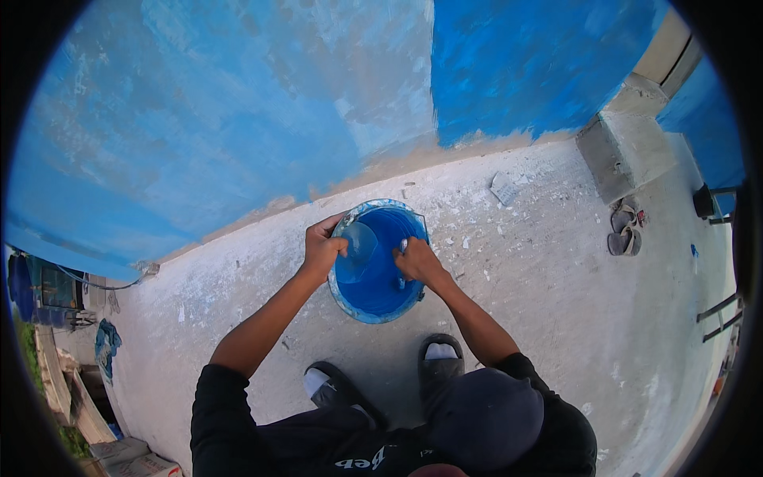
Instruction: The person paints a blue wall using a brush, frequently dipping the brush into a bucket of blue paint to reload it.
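Observation:
A paint-crusted bucket (350,310) with blue paint inside stands between my arms. My left hand (325,247) grips the bucket's left rim, its thumb over a translucent round plastic piece (360,245) that lies inside against the wall. Inside the right half of the bucket, my right hand (417,260) is closed on the handle of a paint-smeared tool (402,280); its lower end is in or near the paint, and its kind cannot be told. A wire bail (425,226) shows at the bucket's right rim.
Ahead rises a wall (286,119), patchy light blue at left, deeper blue at right. Concrete steps (632,149) stand at the right, with a pair of sandals (625,229) near them. A broken flat piece (504,188) lies by the wall. Crumpled blue cloth (107,346) lies far left.

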A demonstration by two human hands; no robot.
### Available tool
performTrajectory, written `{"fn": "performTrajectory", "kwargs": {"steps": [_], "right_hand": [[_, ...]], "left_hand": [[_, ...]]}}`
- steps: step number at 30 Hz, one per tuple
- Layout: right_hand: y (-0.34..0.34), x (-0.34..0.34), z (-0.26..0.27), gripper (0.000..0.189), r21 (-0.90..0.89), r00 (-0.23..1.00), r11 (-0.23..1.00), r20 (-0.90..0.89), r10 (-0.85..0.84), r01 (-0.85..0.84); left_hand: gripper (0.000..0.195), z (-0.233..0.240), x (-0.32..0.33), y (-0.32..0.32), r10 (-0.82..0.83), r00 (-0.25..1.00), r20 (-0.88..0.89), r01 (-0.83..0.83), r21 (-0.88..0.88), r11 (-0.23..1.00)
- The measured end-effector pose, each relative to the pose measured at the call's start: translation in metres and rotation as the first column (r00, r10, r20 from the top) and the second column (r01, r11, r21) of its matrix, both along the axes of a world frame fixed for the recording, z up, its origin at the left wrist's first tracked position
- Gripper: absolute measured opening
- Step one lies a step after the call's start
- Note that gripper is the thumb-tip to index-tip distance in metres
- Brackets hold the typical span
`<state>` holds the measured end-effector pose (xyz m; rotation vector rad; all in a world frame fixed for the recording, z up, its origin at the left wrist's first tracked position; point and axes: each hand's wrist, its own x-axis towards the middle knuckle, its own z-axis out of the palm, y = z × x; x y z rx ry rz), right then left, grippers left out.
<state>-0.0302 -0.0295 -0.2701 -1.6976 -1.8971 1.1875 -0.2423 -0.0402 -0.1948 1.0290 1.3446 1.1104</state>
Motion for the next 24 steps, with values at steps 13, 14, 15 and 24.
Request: {"fn": "performTrajectory", "kwargs": {"steps": [13,14,15,24], "right_hand": [[0.021,0.055,0.031,0.032,-0.176,0.842,0.984,-0.525,-0.124,0.036],[0.026,0.063,0.041,0.030,-0.173,0.761,0.982,-0.627,-0.168,0.075],[0.029,0.068,0.053,0.029,-0.176,0.665,0.980,-0.720,-0.196,0.098],[0.083,0.047,0.258,0.015,0.217,0.170,0.878,-0.973,0.158,0.428]], "left_hand": [[0.063,0.004,0.013,0.027,0.089,0.995,-0.043,-0.094,-0.144,0.985],[0.068,0.000,0.010,0.034,0.076,0.997,-0.016,-0.078,-0.168,0.983],[0.074,-0.002,0.001,0.038,0.072,0.997,0.008,-0.069,-0.194,0.979],[0.084,0.118,0.010,0.053,0.084,0.883,0.462,-0.034,-0.114,0.993]]}}
